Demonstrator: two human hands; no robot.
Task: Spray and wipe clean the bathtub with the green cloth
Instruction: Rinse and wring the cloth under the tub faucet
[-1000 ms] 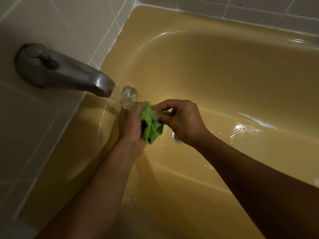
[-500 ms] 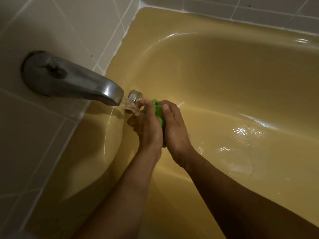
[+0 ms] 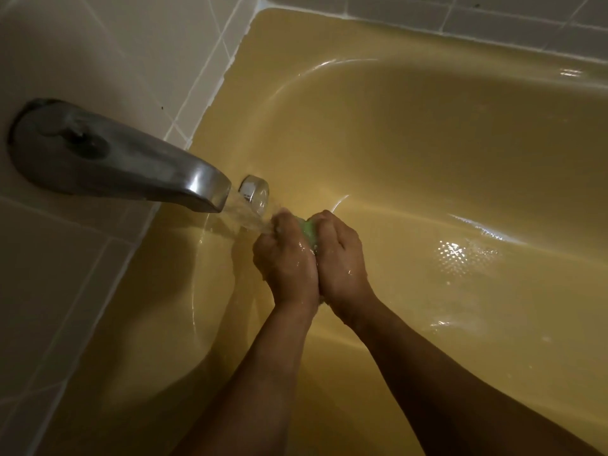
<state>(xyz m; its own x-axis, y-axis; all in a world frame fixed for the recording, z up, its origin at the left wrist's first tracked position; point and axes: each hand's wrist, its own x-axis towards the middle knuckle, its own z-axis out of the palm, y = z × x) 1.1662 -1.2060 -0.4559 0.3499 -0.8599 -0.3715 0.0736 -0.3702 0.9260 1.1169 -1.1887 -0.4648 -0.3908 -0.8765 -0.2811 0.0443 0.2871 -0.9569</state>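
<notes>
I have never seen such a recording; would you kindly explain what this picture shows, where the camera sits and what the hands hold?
No machine here: a person wears one wide-angle camera on the head, looking down at their own bare hands. The left hand and right hand squeeze a crumpled green cloth between them; only a sliver shows. They hold it in the stream of water from the grey metal spout on the pale tiled wall. Beneath lies the wet pale yellow bathtub, with a round chrome cap on its end wall.
</notes>
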